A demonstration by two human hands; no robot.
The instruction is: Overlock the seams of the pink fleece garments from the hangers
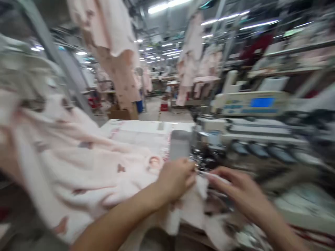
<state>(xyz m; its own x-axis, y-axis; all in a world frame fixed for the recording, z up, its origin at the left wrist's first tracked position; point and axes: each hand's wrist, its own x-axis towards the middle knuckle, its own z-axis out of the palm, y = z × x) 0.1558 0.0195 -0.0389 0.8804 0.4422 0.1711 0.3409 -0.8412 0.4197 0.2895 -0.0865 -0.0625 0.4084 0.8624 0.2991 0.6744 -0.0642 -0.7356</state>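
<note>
The picture is smeared by motion. A pale pink printed garment (86,174) lies heaped across the sewing table and trails off to the left. My left hand (176,177) is curled, with its fingers pressed on the fabric's edge just in front of the sewing machine's needle area (201,157). My right hand (238,190) lies to the right of it on the same fabric, fingers stretched toward the needle and holding a thin white strip or edge of cloth. The sewing machine (251,129) stands at the right.
A control panel with a blue screen (261,102) sits atop the machine. Pink garments (115,48) hang from overhead rails ahead. A white table surface (141,132) extends behind the fabric. An aisle with boxes runs into the distance.
</note>
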